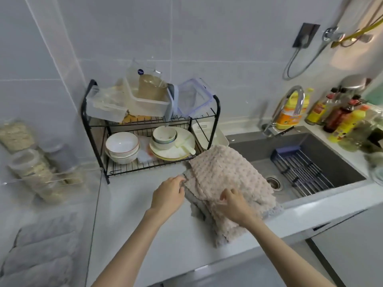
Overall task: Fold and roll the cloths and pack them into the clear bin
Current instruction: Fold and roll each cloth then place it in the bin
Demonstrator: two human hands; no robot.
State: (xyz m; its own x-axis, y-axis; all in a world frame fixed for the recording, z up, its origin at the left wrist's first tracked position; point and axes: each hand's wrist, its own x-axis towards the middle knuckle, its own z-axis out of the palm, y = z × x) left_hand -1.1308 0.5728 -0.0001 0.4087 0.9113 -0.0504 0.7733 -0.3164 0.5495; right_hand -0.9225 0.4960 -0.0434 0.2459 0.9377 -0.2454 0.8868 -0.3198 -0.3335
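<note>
- Grey rolled cloths (pixel 41 245) lie nearest, at lower left and blurred. Whether they sit inside the clear plastic bin (pixel 62 174) I cannot tell.
- Next, the left hand (pixel 169 195) pinches the left edge of the pink bobbled cloth (pixel 223 168) with curled fingers, likely to pin that side down.
- Beside it, the right hand (pixel 234 203) grips a bunch of the same cloth near its middle, probably ready to draw a fold across.
- That cloth lies on the white surface (pixel 134 214) atop a grey cloth (pixel 196 206). Its long axis runs away from the person, and its far end points toward the black wire dish rack (pixel 215 112) and overhangs the grey sink (pixel 310 146).
</note>
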